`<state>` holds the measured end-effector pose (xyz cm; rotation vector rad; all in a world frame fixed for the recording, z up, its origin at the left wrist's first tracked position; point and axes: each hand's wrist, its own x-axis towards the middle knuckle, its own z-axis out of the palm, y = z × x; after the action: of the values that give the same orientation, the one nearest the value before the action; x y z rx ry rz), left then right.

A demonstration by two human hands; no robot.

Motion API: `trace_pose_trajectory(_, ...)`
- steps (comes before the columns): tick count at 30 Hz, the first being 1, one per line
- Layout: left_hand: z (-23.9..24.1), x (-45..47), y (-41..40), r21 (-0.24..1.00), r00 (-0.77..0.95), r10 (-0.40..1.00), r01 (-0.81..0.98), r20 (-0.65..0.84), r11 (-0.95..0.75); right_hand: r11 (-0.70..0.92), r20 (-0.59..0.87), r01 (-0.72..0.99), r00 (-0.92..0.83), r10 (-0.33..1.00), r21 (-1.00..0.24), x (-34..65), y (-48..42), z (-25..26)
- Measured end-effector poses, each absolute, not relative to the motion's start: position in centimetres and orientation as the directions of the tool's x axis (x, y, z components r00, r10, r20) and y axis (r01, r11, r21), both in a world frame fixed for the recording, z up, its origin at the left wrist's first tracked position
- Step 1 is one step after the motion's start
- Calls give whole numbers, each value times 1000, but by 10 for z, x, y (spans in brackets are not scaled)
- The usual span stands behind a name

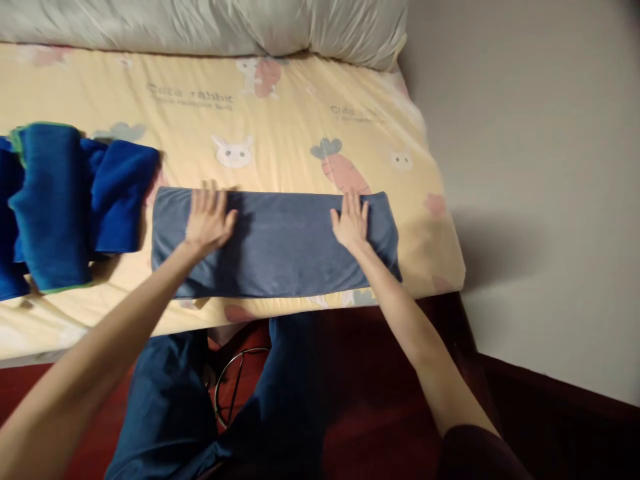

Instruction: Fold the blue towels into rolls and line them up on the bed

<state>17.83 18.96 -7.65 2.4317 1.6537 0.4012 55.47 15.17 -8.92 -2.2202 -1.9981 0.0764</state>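
A grey-blue towel (285,243), folded into a long strip, lies flat along the front edge of the bed. On its left part rests my left hand (209,217), palm down with the fingers stretched toward the far edge. My right hand (352,222) lies flat near the towel's right end, fingers spread and reaching its far edge. Neither hand grips the cloth. To the left are several folded blue cloths, among them a bright blue one (125,193) and a teal-blue one with green edging (53,207).
The bed has a yellow sheet (280,133) printed with rabbits and carrots. A pale rolled quilt (200,27) runs along its far side. At the right stands a plain wall (540,167). Below are my legs in blue trousers (170,400), a metal ring-shaped object (219,393) and dark red floor (370,413).
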Motion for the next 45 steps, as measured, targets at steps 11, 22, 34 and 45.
trace_pose_trajectory(11,-122,290,103,414,509,859,770,61,-486,164,4,917,-175,985,-362,443,86,-114)
trace_pose_trajectory(22,-102,136,66,322,243,967,911,80,-256,-67,16,982,71,997,-178,560,31,-113)
trace_pose_trajectory(34,-93,52,28,234,136,991,963,10,-134,-302,23,945,307,951,-128,668,-15,-124)
trace_pose_trajectory(45,-62,67,50,247,240,971,942,-19,-228,-334,10,936,337,941,-108,649,17,-98)
